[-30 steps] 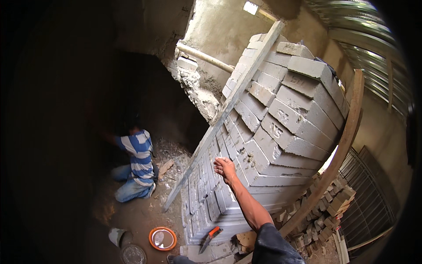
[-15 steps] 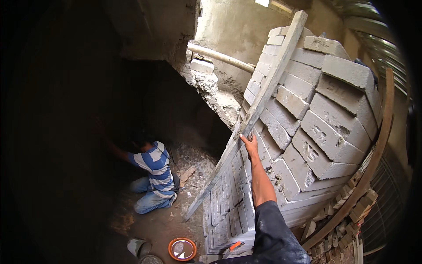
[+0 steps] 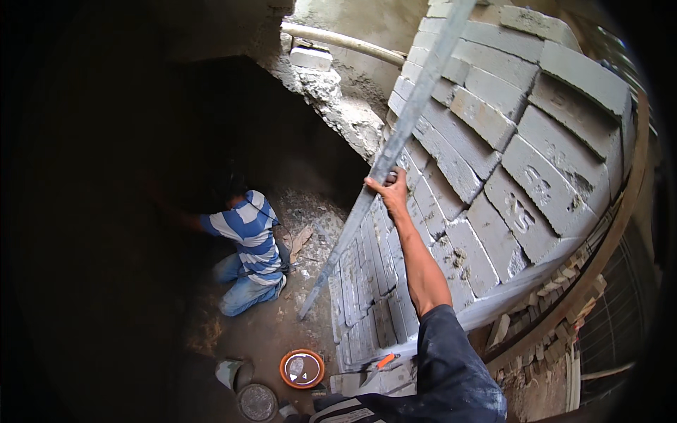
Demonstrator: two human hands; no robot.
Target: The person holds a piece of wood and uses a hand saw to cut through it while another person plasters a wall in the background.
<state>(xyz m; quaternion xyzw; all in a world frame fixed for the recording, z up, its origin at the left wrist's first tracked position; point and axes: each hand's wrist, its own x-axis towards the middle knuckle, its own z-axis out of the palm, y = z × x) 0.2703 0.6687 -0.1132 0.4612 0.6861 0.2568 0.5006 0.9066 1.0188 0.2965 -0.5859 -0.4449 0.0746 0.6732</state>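
Observation:
My right hand (image 3: 392, 190) grips a long grey metal bar (image 3: 415, 116), with the thumb across its near side and the other fingers curled at its edge. The bar slants from the upper right down to the floor at the lower left. It passes in front of a tall stack of pale lightweight blocks (image 3: 486, 113), some with marks on their faces. My right arm, in a dark sleeve, reaches up from the lower edge. My left hand is out of view.
A person (image 3: 257, 240) in a blue-and-white striped shirt kneels at left, facing a dark area. Below are an orange-rimmed basin (image 3: 283, 369), a tipped bucket (image 3: 227, 374) and a round container (image 3: 257, 403). An orange-handled tool (image 3: 386, 361) lies by the stack. A curved-looking plank (image 3: 599, 264) stands right.
The whole view has shifted, so the floor and basin sit higher in it. The bar has turned a little and stands slightly steeper, still in my right hand. The kneeling person keeps the same pose.

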